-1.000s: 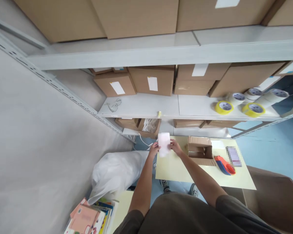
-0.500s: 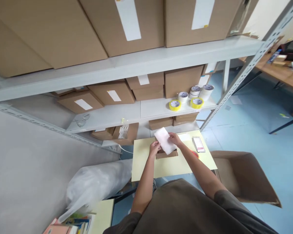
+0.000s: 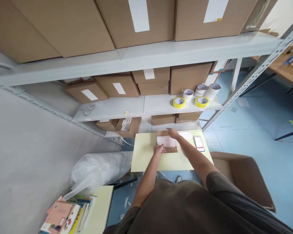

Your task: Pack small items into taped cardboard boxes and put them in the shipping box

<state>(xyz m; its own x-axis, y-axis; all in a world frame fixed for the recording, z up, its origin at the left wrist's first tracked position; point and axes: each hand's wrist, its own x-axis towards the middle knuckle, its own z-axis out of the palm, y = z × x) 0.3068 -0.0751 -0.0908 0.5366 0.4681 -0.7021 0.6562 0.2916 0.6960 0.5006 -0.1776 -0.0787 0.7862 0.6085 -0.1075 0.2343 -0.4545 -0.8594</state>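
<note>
A small cardboard box (image 3: 171, 150) lies on the pale yellow table with its near and far flaps folded outward. Inside it rests a flat, whitish-pink packet (image 3: 166, 141) that covers most of the opening. My left hand (image 3: 159, 149) is at the box's near left side, fingers extended over the packet's edge and the near flap. At the far flap (image 3: 162, 133), my right hand (image 3: 173, 133) reaches in from the right with its fingers stretched out to the left. Neither hand grips the packet.
On the table (image 3: 144, 159), a phone (image 3: 199, 143) and a white sheet (image 3: 185, 135) lie to the right. Tape rolls (image 3: 201, 101) and cartons fill the shelving (image 3: 127, 113) ahead. A large open carton (image 3: 246, 178) stands at right, a plastic-wrapped roll (image 3: 100, 169) at left, near books (image 3: 63, 214).
The packet, held above the box before, now lies flat in it. My left hand has let go and sits at the near flap. My right hand has moved to the far flap.
</note>
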